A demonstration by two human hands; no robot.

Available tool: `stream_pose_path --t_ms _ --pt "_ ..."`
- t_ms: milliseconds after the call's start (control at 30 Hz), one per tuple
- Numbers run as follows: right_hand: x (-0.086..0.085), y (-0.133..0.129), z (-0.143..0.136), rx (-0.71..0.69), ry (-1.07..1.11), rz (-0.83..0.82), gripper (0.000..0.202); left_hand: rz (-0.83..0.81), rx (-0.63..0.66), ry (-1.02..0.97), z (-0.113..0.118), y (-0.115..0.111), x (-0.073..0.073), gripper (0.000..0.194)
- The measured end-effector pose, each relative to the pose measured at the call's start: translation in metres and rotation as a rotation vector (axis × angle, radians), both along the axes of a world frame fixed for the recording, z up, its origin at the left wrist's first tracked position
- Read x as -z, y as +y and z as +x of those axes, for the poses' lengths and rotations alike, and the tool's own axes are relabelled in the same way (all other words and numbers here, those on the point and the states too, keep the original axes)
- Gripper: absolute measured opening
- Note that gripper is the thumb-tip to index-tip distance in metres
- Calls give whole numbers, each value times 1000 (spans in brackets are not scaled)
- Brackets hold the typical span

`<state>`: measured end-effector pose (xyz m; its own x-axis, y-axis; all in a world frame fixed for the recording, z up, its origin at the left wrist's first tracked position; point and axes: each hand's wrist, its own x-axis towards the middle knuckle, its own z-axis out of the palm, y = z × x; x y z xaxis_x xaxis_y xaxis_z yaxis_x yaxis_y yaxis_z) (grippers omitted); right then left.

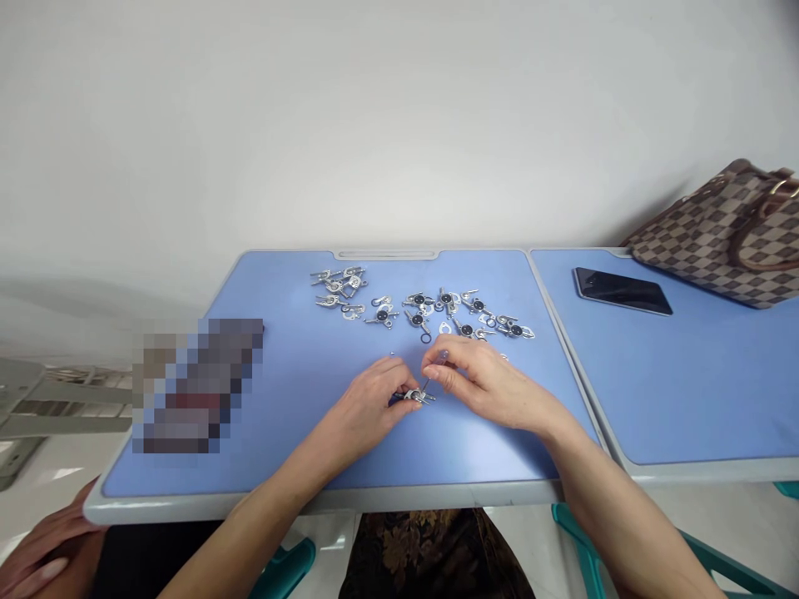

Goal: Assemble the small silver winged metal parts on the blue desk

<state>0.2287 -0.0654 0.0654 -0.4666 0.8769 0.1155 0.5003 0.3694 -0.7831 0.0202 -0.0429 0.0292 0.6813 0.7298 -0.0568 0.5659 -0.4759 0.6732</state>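
Low over the middle of the blue table (pixel 300 374), my left hand (pixel 374 399) pinches a small metal part (pixel 417 397) between thumb and fingers. My right hand (pixel 478 378) is closed on a thin tool with a pale, rounded end (pixel 444 355); its shaft points down to the metal part. Beyond my hands lie several metal parts with black round centres, one of them a black-centred part (pixel 467 330), among flat silver plates (pixel 445 328) and a dark ring (pixel 426 339). A cluster of silver parts (pixel 335 287) lies farther back, to the left.
A pixelated object (pixel 205 391) lies at the table's left side. On the adjoining right table are a black phone (pixel 622 291) and a checkered handbag (pixel 724 233). Another person's hand (pixel 50 541) rests below the left front corner. A white wall stands behind.
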Motion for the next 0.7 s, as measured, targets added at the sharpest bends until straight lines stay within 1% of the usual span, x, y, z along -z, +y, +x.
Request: stream_pose_path --t_ms 233,400,533,633,700 --pt "-3 -1 0 -4 -19 -6 16 -9 3 3 1 0 -2 7" --pt "-4 -2 -1 -34 -12 50 18 11 6 13 1 0 -3 11" --pt "0 -2 -1 -28 -27 80 8 10 2 32 1 0 -4 9" --pt "6 -1 -4 1 -142 144 17 3 -1 29 2 0 -4 6" --pt "10 -1 -6 -27 -249 201 19 11 -2 26 2 0 -4 6"
